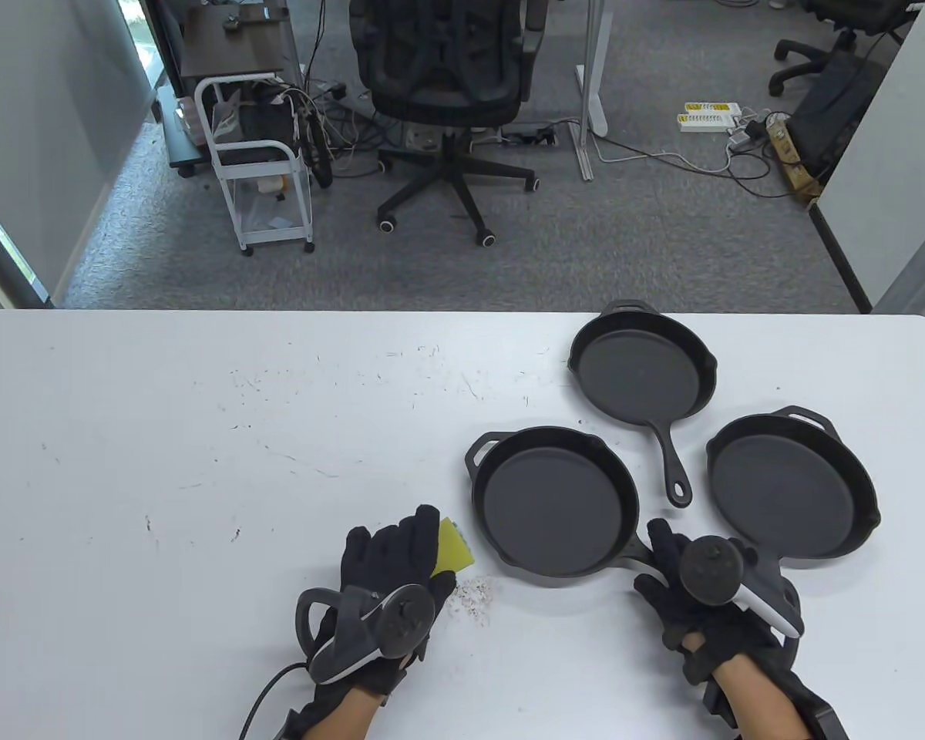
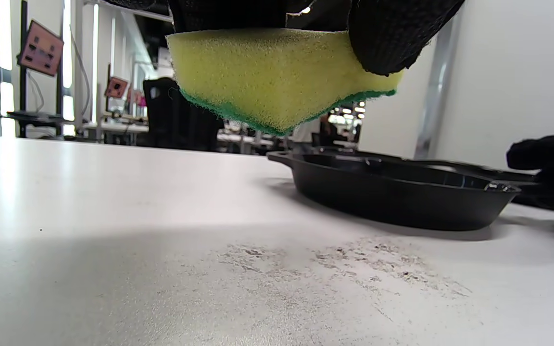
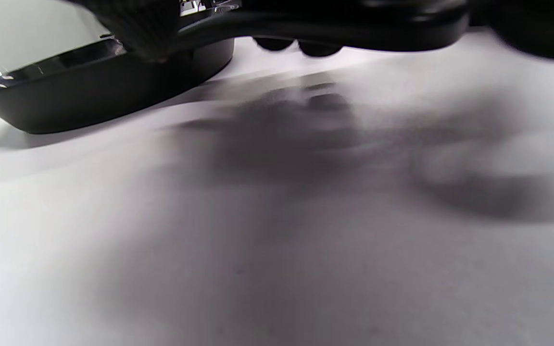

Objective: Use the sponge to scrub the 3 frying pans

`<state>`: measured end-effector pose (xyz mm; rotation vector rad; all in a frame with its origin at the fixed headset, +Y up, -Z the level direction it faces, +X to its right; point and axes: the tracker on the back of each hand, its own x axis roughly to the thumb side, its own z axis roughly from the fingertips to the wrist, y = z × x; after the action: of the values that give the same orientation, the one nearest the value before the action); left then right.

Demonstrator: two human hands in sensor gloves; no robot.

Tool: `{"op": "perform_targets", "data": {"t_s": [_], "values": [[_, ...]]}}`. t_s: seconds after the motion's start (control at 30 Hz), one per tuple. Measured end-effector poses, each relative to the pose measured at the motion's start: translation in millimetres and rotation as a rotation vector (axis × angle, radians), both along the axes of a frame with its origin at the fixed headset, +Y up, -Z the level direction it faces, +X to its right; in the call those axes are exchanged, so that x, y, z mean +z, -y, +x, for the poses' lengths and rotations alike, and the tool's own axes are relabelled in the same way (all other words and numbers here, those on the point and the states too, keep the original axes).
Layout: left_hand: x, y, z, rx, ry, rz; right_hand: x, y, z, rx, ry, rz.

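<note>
Three black cast-iron pans lie on the right half of the white table: a near-left pan (image 1: pixel 555 501), a far pan (image 1: pixel 644 370) and a right pan (image 1: pixel 790 486). My left hand (image 1: pixel 420 551) grips a yellow sponge (image 1: pixel 455 549) with a green scouring face, just left of the near-left pan. In the left wrist view the sponge (image 2: pixel 277 77) hangs a little above the table, in front of that pan (image 2: pixel 402 197). My right hand (image 1: pixel 667 566) is curled round the handle of the near-left pan. In the right wrist view the handle (image 3: pixel 330 26) crosses the top.
Pale crumbs or scuffs (image 1: pixel 474 595) speckle the table (image 1: pixel 200 462) beside my left hand. The far pan's handle (image 1: pixel 672 466) points down between the other two pans. Beyond the far table edge are an office chair (image 1: pixel 451 85) and a white cart (image 1: pixel 258 162).
</note>
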<state>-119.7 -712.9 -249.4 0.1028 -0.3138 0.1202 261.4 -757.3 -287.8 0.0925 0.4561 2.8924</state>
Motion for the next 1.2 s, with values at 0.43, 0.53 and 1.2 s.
{"op": "perform_targets", "data": {"t_s": [0.43,0.53,1.2], "values": [[0.2,-5.8,-13.5,0.049,-0.038,0.023,-5.9,-35.4,-18.9,-0.113,0.011,0.248],[-0.2,-5.9,-14.7,0.051,-0.042,0.022,-18.8,-47.3,-18.8,-0.08,0.049,0.308],[12.2,-13.6,13.8,0.007,0.093,0.002,16.3,-46.4,-69.7,-0.116,-0.353,0.409]]}}
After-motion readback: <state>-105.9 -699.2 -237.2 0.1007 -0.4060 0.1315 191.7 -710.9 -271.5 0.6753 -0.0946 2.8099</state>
